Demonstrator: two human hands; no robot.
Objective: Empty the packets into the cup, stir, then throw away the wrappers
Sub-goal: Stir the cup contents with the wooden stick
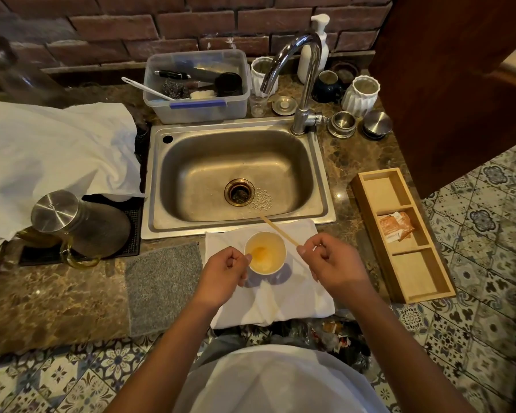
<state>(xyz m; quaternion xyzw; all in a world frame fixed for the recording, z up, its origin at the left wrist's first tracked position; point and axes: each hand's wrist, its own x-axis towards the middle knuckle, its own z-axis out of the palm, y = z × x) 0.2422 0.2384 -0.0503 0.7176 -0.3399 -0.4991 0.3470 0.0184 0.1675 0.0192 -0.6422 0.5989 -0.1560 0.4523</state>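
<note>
A white paper cup (265, 253) with orange-yellow liquid stands on a folded white cloth (280, 299) at the counter's front edge. My left hand (224, 274) sits against the cup's left side, index fingertip at the rim and thumb low on the wall, fingers curled. My right hand (329, 263) is just right of the cup and pinches a thin wooden stir stick (277, 231). The stick slants up and left over the cup's far rim toward the sink, its tip out of the liquid. Orange packets (398, 226) lie in the middle compartment of a wooden box (370, 210).
A steel sink (322, 186) with a tap (304, 81) lies behind the cup. A grey mat (161, 284) is on the left, with a glass jug with a steel lid (54, 211) further left. A dark bag with crumpled wrappers (334, 332) sits below the counter edge.
</note>
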